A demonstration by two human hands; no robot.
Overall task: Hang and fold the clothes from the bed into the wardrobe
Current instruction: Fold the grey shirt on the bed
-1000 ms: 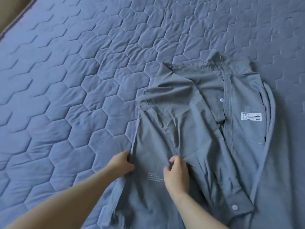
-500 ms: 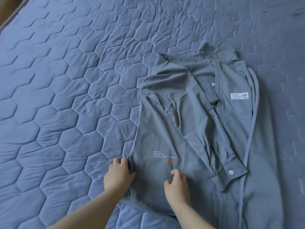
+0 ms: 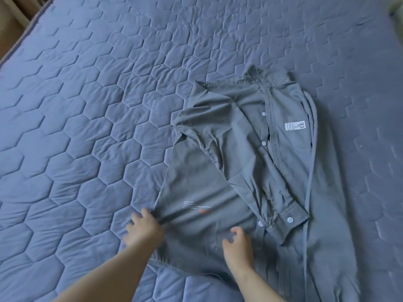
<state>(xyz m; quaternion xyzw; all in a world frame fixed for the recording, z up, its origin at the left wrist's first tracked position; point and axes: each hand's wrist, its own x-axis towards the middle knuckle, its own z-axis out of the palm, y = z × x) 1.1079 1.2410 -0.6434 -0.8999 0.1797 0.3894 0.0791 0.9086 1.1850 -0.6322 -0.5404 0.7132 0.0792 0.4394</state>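
Head view showed a grey shirt [image 3: 235,171] laid flat on the quilted bed [image 3: 87,127], collar away from the person, one sleeve folded across the front with its cuff [image 3: 290,219] near the hem. The left hand [image 3: 144,229] was pressed on the shirt's left edge with fingers spread, and the right hand [image 3: 237,245] was rested on the lower panel with fingers loosely curled, nothing being pinched by either grip as far as could be seen. The cloth was judged light, soft and easily creased, best taken at hem corners or shoulders.
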